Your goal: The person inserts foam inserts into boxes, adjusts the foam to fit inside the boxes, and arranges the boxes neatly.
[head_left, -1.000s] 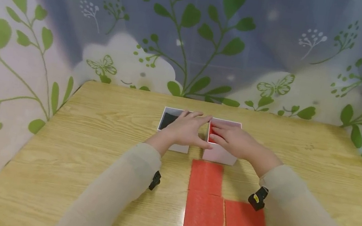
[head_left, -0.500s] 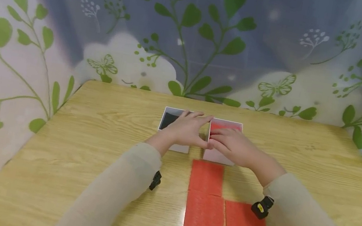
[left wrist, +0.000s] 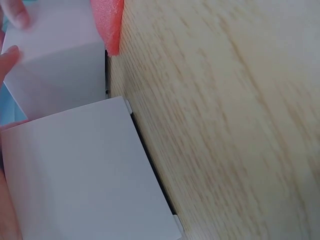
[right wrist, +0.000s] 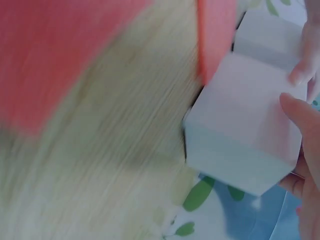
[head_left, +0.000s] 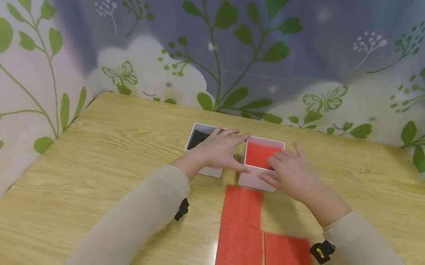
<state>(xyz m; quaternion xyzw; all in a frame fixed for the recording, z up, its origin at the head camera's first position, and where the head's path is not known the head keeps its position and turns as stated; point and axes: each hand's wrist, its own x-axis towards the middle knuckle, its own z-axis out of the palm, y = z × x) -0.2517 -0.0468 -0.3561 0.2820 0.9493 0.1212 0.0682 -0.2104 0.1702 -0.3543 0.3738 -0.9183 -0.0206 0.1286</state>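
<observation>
Two open white boxes stand side by side at the far middle of the wooden table (head_left: pixel 105 171). The left box (head_left: pixel 197 139) is black inside; my left hand (head_left: pixel 220 150) lies flat over it with straight fingers, its thumb reaching toward the neighbour. The right box (head_left: pixel 250 182) holds a red sheet (head_left: pixel 259 154). My right hand (head_left: pixel 290 173) rests on that box's right side, fingers spread, thumb at the front face. The left wrist view shows both boxes' walls (left wrist: pixel 80 175). In the right wrist view, blurred, my thumb (right wrist: pixel 300 115) touches the right box (right wrist: pixel 240 120).
Three flat red sheets lie on the table in front of the boxes: one just below the right box (head_left: pixel 243 205), one nearer (head_left: pixel 240 250) and one to its right (head_left: pixel 288 261). A leaf-patterned curtain (head_left: pixel 228 36) hangs behind and beside the table.
My right hand has slid right and back off the top of the right box, uncovering the red sheet inside. The left hand has stayed on the left box.
</observation>
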